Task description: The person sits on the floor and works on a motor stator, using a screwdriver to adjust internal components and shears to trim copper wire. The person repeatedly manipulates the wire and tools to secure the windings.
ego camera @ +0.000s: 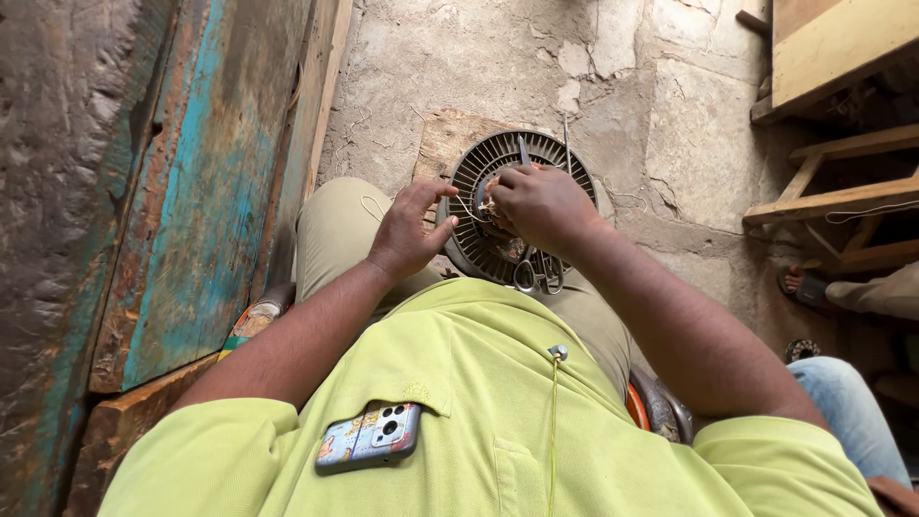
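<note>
Seen from above through the head camera, a round dark-grey slotted plastic fan grille [498, 206] is balanced on the knees of a seated person in khaki trousers and a lime-green shirt. The right hand [541, 203] is closed over the hub at the grille's middle, where a small pale bundle of wire is pinched between its fingertips — a thin metal tool [524, 150] is seen rising just beyond the knuckles, though whether it is gripped cannot be told. The left hand [410, 228] is held at the grille's left rim, fingers loosely curled and touching the edge. A pair of steel scissors [539, 273] is laid on the near side of the grille. A phone in a patterned case [369, 438] is tucked in the shirt pocket. A peeling blue wooden door [191, 182] is seen on the left; another person's denim knee [847, 407] intrudes at lower right.
</note>
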